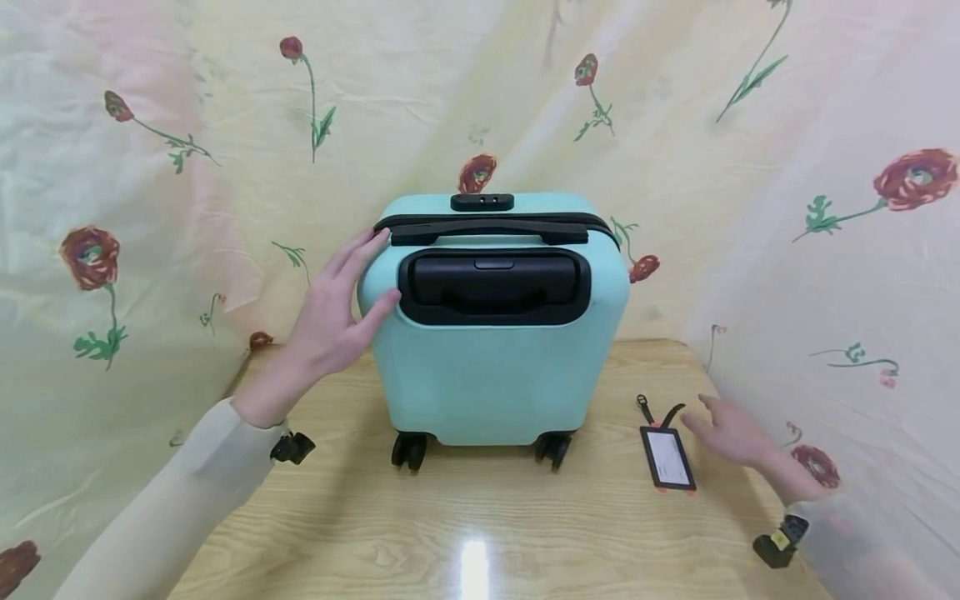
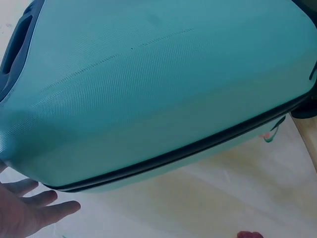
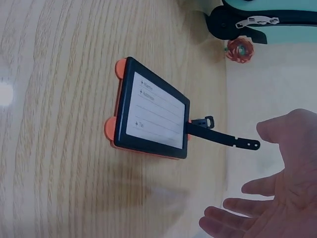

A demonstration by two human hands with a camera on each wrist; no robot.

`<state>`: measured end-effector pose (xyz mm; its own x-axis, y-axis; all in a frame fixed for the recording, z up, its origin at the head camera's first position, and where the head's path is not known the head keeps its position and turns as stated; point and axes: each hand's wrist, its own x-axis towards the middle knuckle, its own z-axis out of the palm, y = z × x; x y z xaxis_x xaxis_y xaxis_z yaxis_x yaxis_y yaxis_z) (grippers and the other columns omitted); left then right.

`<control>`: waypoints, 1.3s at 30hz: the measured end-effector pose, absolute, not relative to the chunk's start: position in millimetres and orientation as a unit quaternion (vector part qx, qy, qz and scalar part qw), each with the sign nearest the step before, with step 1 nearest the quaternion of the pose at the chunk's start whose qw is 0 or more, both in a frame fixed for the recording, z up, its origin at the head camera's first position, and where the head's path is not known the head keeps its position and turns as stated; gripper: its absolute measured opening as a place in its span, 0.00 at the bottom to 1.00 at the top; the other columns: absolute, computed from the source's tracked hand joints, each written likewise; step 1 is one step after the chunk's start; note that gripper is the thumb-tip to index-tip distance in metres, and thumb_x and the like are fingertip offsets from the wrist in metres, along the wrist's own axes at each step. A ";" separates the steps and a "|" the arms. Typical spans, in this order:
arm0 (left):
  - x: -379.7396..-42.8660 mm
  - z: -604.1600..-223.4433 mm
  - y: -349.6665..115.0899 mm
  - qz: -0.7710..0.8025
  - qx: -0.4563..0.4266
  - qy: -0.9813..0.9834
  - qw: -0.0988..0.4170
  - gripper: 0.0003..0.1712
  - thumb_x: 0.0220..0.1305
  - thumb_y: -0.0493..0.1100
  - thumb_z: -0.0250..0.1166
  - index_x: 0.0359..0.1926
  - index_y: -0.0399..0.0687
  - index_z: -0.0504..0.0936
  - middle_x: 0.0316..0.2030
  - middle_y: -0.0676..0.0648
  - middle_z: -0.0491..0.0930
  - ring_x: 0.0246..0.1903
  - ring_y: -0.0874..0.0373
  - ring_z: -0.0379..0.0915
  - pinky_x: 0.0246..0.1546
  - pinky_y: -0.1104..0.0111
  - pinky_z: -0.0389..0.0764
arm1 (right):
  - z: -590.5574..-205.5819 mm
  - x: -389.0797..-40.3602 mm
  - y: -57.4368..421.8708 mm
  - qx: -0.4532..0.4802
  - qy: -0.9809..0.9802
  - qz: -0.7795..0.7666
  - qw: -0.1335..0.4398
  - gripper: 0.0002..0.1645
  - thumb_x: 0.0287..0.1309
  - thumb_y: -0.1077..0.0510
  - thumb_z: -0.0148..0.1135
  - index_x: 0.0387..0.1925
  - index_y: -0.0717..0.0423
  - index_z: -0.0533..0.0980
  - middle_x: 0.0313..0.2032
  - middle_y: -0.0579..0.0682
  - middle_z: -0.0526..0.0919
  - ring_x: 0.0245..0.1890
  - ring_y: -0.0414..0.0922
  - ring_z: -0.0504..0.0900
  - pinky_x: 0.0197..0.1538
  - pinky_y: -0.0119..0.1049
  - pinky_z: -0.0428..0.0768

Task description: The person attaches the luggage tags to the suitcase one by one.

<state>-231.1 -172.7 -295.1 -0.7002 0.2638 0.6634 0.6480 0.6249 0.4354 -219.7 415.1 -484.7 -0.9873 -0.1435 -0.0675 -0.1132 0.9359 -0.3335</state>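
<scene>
A mint-green suitcase (image 1: 491, 375) stands upright on its black wheels, with a black carry handle (image 1: 487, 228) and a recessed black trolley handle (image 1: 495, 287) facing me. My left hand (image 1: 330, 321) is at its upper left corner, fingers extended; the thumb reaches the edge of the black recess. In the left wrist view the fingers (image 2: 49, 213) lie beside the suitcase's corner. On the right lies a luggage tag (image 3: 156, 116), black-framed with orange edges, a white card and an unfastened black strap (image 3: 223, 137). My right hand (image 1: 731, 429) hovers beside the tag's strap, fingers apart, holding nothing.
The suitcase and tag rest on a light wooden table (image 1: 480, 508). Floral cloth (image 1: 225, 192) hangs behind and along both sides, close to the suitcase's back. A black combination lock (image 1: 482, 202) sits on the suitcase's top. Each wrist wears a small black device (image 1: 292, 447).
</scene>
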 end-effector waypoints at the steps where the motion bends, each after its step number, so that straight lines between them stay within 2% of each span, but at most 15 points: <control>1: -231.5 -295.2 -171.8 -0.343 -0.267 -0.855 0.283 0.39 0.73 0.48 0.65 0.82 0.56 0.65 0.81 0.40 0.62 0.79 0.39 0.62 0.73 0.37 0.71 | -486.5 -220.2 414.6 -0.064 0.983 -0.165 0.047 0.43 0.82 0.47 0.49 0.68 0.90 0.60 0.64 0.90 0.66 0.63 0.85 0.69 0.63 0.76 0.73; 9: -234.5 -296.5 -168.7 -0.347 -0.267 -0.852 0.288 0.40 0.72 0.49 0.66 0.82 0.54 0.66 0.81 0.41 0.63 0.79 0.40 0.62 0.75 0.39 0.69 | -497.5 -225.3 409.1 -0.062 0.985 -0.155 0.048 0.39 0.81 0.50 0.51 0.63 0.89 0.66 0.59 0.89 0.72 0.61 0.84 0.72 0.62 0.74 0.75; 17: -236.3 -297.9 -167.1 -0.353 -0.271 -0.846 0.293 0.40 0.72 0.48 0.66 0.81 0.52 0.67 0.80 0.40 0.63 0.79 0.40 0.63 0.75 0.40 0.70 | -502.4 -229.0 400.9 -0.052 0.985 -0.155 0.050 0.34 0.76 0.52 0.58 0.60 0.86 0.70 0.58 0.87 0.74 0.60 0.83 0.74 0.61 0.74 0.75; 24: -236.0 -298.7 -166.5 -0.352 -0.276 -0.843 0.299 0.39 0.71 0.48 0.66 0.81 0.50 0.67 0.80 0.39 0.63 0.79 0.40 0.63 0.75 0.40 0.69 | -512.4 -235.4 402.0 -0.061 0.985 -0.156 0.048 0.30 0.72 0.55 0.62 0.55 0.83 0.73 0.52 0.85 0.79 0.54 0.80 0.79 0.54 0.70 0.81; 32: -236.1 -299.6 -167.6 -0.352 -0.270 -0.846 0.295 0.40 0.72 0.48 0.66 0.81 0.51 0.66 0.81 0.40 0.62 0.79 0.40 0.62 0.75 0.40 0.69 | -523.7 -241.3 399.6 -0.067 0.979 -0.188 0.038 0.24 0.66 0.60 0.64 0.55 0.77 0.78 0.44 0.75 0.86 0.41 0.63 0.87 0.41 0.55 0.85; 36: -236.7 -300.3 -168.1 -0.352 -0.269 -0.847 0.294 0.40 0.72 0.49 0.66 0.81 0.51 0.66 0.81 0.40 0.62 0.79 0.40 0.62 0.75 0.39 0.69 | -525.8 -242.1 394.2 -0.064 0.978 -0.198 0.032 0.19 0.64 0.61 0.65 0.50 0.73 0.82 0.42 0.70 0.88 0.36 0.56 0.87 0.35 0.45 0.83; 39: -237.4 -301.0 -168.5 -0.352 -0.270 -0.846 0.294 0.40 0.72 0.49 0.65 0.81 0.51 0.66 0.81 0.40 0.62 0.79 0.40 0.62 0.75 0.39 0.70 | -526.8 -242.6 391.4 -0.062 0.978 -0.199 0.024 0.13 0.64 0.62 0.66 0.43 0.70 0.84 0.37 0.65 0.89 0.33 0.52 0.86 0.32 0.42 0.82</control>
<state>-237.4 -168.5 -301.0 -0.6803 0.2505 0.6888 0.6649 0.6062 0.4363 -242.6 391.4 -526.8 -0.9911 -0.1314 -0.0230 -0.1119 0.9129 -0.3926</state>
